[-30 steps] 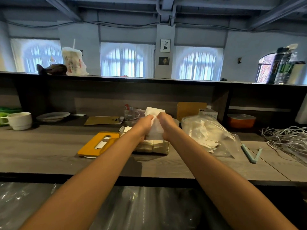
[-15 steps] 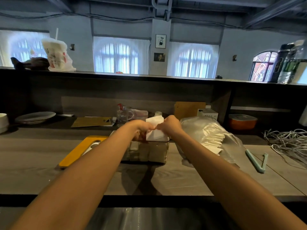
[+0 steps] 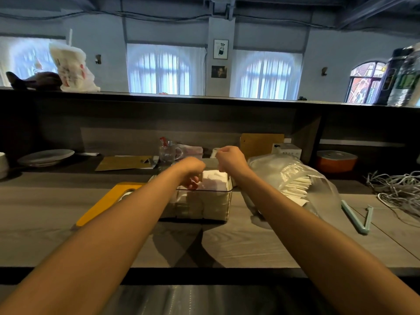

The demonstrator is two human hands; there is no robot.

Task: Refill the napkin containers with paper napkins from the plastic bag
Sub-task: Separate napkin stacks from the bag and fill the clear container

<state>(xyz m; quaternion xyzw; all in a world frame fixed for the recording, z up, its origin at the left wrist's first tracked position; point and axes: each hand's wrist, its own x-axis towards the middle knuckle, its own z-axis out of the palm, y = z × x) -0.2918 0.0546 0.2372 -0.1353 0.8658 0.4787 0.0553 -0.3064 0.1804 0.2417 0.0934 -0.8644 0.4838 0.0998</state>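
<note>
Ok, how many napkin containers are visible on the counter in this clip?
1. A clear napkin container sits at the counter's centre, between the yellow board and the plastic bag. The left hand reaches into it. Others may be out of view.

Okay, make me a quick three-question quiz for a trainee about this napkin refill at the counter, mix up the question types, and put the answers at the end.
1. True or false: the plastic bag with spare napkins lies to the left of the clear napkin container.
2. Multiple choice: where is the left hand? A) on the yellow board B) reaching down into the container C) inside the bag
3. Fill in: the white napkins now lie ____ the container.

Key
1. False; the bag lies to the container's right.
2. B; the right hand is raised above the container's far edge, fingers curled, and whether it holds anything is unclear.
3. inside
</note>
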